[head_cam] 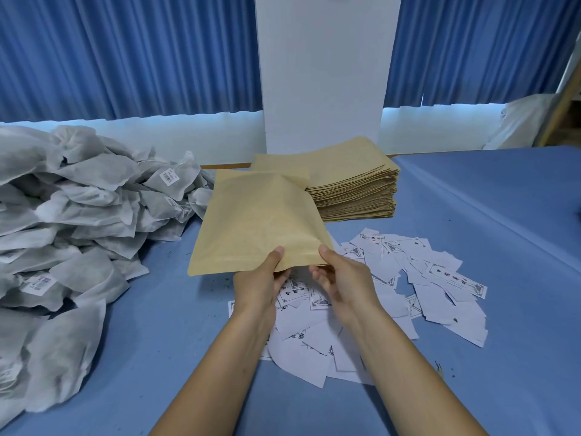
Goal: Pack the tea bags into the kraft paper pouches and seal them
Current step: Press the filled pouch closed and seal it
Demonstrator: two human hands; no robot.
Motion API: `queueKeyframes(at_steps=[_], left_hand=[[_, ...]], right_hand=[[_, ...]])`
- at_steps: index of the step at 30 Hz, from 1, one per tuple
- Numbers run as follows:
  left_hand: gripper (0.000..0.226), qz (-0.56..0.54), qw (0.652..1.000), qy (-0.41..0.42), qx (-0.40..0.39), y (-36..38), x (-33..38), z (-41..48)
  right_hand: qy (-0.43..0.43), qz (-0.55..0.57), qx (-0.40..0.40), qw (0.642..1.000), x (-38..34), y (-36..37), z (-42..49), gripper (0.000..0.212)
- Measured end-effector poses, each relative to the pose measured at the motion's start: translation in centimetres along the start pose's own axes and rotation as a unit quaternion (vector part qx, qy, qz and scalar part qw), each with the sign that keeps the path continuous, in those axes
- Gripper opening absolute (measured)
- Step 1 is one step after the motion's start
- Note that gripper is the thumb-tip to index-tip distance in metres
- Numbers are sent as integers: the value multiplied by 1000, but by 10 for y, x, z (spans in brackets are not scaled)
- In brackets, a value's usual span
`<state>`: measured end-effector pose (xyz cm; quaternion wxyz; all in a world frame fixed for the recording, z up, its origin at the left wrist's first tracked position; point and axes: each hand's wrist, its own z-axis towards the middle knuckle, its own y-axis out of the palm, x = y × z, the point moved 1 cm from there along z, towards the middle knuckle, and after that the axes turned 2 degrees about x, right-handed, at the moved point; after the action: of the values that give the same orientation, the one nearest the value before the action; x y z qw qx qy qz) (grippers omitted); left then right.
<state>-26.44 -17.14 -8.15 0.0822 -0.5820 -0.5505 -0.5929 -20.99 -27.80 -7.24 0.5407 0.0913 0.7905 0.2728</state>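
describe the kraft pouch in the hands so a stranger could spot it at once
On the blue table, find the stack of kraft paper pouches before the white pillar. In front of it, a single kraft paper pouch is pinched at its near edge by the left hand and the right hand. Unlike the stacked ones, it is alone and raised off the table.

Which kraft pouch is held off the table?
The single pouch pinched at its near edge by left hand and right hand; the others lie flat in the stack behind.
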Motion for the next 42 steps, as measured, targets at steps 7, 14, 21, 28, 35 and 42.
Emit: queueKeyframes(at_steps=[7,14,21,28,35,42], left_hand=[[15,23,996,-75,-49,0,-8,-1],[21,36,996,-75,-42,0,-10,-3],[15,53,995,-76,-45,1,-12,-7],[19,29,998,-38,-31,2,-9,-9],[12,49,997,-22,-63,4,-12,-11],[27,37,998,-12,-53,3,-17,-9]], right_hand=[[-60,-73,38,995,0,-2,5,21],[-35,-89,22,995,8,1,3,18],[7,-18,-1,1000,12,2,3,7],[-74,-60,52,994,11,-1,7,8],[-54,-68,-30,996,18,6,-1,4],[-52,-38,-5,998,18,4,3,12]])
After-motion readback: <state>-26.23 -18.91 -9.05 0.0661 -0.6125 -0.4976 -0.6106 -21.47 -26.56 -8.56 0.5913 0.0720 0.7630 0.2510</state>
